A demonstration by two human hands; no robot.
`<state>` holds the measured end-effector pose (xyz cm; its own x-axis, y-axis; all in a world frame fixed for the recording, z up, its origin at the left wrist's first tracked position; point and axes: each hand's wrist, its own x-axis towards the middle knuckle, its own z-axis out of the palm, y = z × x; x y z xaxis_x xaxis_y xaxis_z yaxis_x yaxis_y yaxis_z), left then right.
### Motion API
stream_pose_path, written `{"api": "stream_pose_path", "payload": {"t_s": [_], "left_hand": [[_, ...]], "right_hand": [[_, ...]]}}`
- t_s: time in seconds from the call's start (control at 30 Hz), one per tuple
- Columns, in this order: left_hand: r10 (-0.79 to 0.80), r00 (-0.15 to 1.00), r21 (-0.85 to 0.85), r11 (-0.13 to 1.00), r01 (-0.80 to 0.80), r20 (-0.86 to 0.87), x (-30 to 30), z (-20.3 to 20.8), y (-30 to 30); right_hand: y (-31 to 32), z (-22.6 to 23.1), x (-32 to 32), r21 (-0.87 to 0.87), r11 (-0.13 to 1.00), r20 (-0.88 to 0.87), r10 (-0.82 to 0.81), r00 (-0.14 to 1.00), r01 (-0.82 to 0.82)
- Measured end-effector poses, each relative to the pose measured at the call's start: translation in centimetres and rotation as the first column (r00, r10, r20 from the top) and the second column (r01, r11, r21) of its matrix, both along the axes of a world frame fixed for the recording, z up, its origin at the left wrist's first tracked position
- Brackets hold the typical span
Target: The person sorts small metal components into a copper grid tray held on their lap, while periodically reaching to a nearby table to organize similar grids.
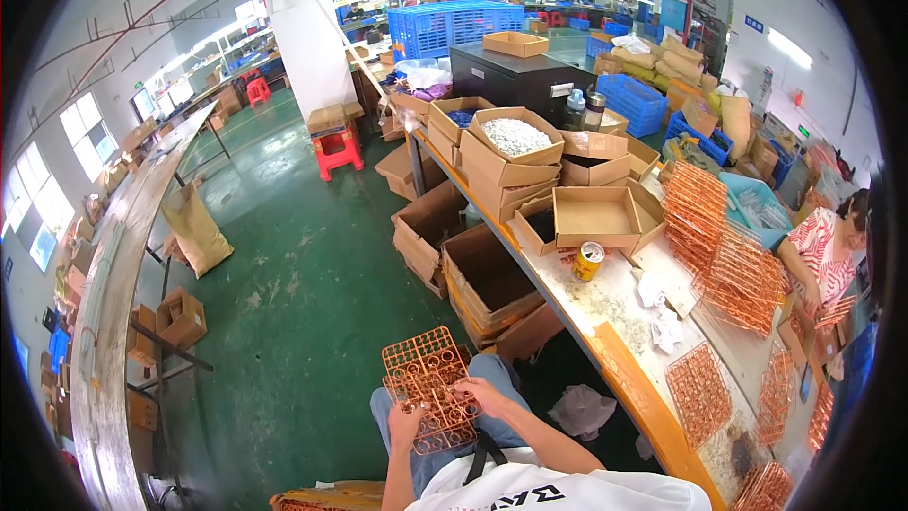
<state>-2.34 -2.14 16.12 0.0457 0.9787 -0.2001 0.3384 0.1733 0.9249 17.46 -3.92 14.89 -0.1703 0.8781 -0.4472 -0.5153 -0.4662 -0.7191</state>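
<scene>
Over my lap I hold a copper-coloured lattice frame (427, 352) with rows of round rings in it, tilted toward me. My left hand (405, 424) is closed on its lower left edge, thumb on top. At the right side, my right hand (484, 399) has its fingers bent around the lattice among the rings. Whether a small loose part is between those fingers is too small to tell. Another copper-coloured layer seems to lie beneath the frame, partly hidden.
To my right runs a worktable (615, 360) with a yellow can (588, 261), cardboard trays (596, 216), a box of white pieces (515, 136) and stacked copper lattices (733, 255). A co-worker (823, 255) sits across it. Open cartons (487, 270) stand below; a long bench (118, 274) is at left.
</scene>
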Motion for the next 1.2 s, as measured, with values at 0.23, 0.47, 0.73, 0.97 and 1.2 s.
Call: {"api": "stream_pose_path", "payload": {"t_s": [0.23,0.47,0.73,0.97,1.2], "left_hand": [[0.061,0.944,-0.167,0.986,-0.006,0.325,-0.9,-1.2,-0.1],[-0.092,0.993,-0.060,0.994,0.096,0.069,-0.7,-1.0,0.0],[0.009,0.967,-0.131,0.991,0.025,0.255,-0.7,-1.2,0.2],[-0.029,0.995,-0.067,0.998,0.023,-0.099,-0.6,-1.9,0.0],[0.098,0.982,0.053,0.994,-0.090,-0.159,-2.1,-7.8,0.6]], "right_hand": [[-0.3,1.4,-0.5,-0.083,0.997,-0.016,-0.004,1.000,0.002],[0.1,-0.1,-1.1,0.105,0.994,0.471,-0.028,0.882,-0.025],[-0.5,-1.7,-1.3,0.046,0.999,0.261,-0.012,0.965,0.000],[-0.4,-4.5,-1.5,0.080,0.992,0.363,-0.115,0.924,0.092],[-0.5,-1.5,-1.3,0.023,0.999,0.236,0.023,0.972,-0.029]]}}
